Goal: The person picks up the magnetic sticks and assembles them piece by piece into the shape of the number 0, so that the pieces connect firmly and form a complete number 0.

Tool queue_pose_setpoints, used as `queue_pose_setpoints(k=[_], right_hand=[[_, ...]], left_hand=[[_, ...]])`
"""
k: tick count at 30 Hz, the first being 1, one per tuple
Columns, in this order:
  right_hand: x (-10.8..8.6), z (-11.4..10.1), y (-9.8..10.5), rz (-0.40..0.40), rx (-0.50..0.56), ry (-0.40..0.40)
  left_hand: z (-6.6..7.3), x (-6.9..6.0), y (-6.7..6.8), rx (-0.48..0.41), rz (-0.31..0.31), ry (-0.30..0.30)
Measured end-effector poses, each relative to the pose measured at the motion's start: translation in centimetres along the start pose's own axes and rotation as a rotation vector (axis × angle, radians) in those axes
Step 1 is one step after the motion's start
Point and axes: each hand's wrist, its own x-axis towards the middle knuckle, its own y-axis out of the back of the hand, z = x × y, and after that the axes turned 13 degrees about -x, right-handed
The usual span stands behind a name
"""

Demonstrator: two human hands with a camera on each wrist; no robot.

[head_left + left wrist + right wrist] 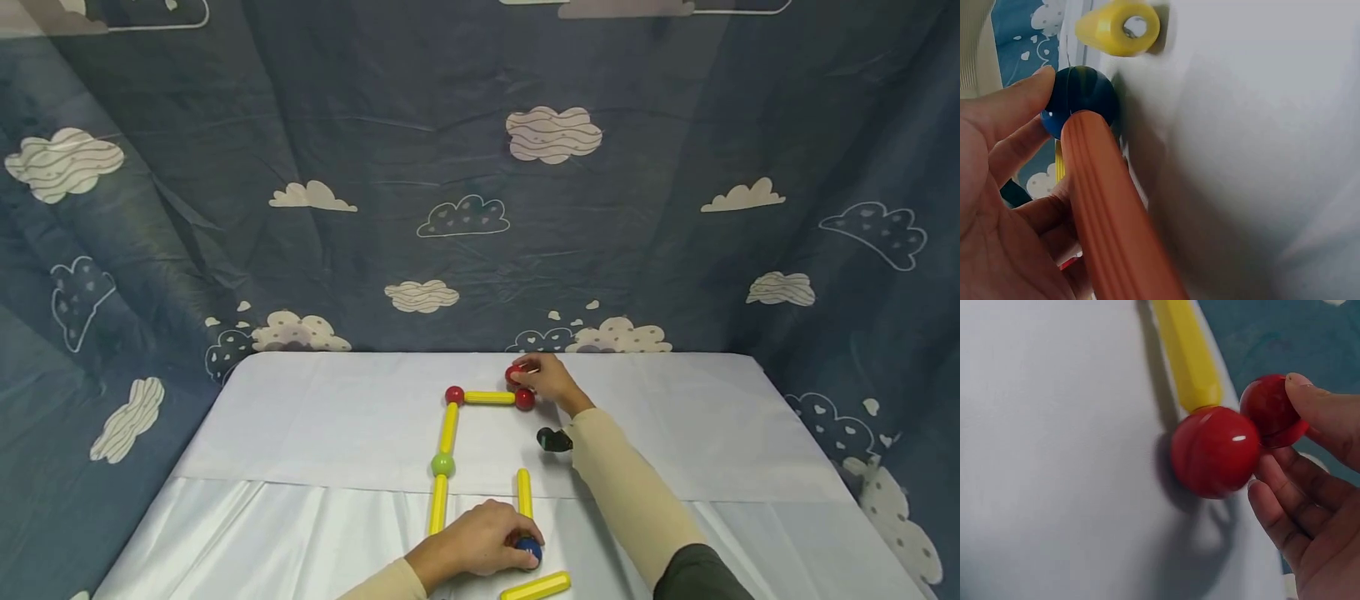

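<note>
My left hand pinches a blue ball between thumb and fingers. An orange ridged rod meets that ball in the left wrist view and passes close by the palm; the head view hides it. Beyond the blue ball lies a yellow rod. With thumb and fingers my right hand holds a red ball at the far side of the table. It is right beside a second red ball, which sits on the end of a yellow rod.
That rod runs left to another red ball. From there a yellow rod, a green ball and another yellow rod lead nearer. One loose yellow rod lies at the front. A black object is beside the right sleeve.
</note>
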Motion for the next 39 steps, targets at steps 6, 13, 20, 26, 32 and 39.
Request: queue_pose_setpoints(k=[6,13,20,26,32,39], right_hand=[[-2.3,-0.2,1.5,0.01,0.01,0.098],[-6.2,0.9,1.8,-0.103,0.039,0.23],[-8.5,2.3,0.5,-0.226,0.031,0.203],[-9.2,2.6,-0.6,-0.263,0.038,0.228],[-10.0,2.7,-1.2,-0.281,0.009,0.276],[-10.5,3.2,-1.3,-0.288,0.009,0.288]], left_hand=[[0.0,-0.1,0.1,0.01,-0.002,-0.004],[-0.3,-0.2,0.3,0.005,-0.015,0.004],[-0.5,-0.1,0.4,-0.022,-0.009,-0.004],[-0.6,0.0,0.4,-0.049,0.0,-0.02],[-0.5,0.0,0.0,-0.074,-0.001,-0.015],[-0.5,0.1,-0.2,-0.069,-0.005,-0.045]])
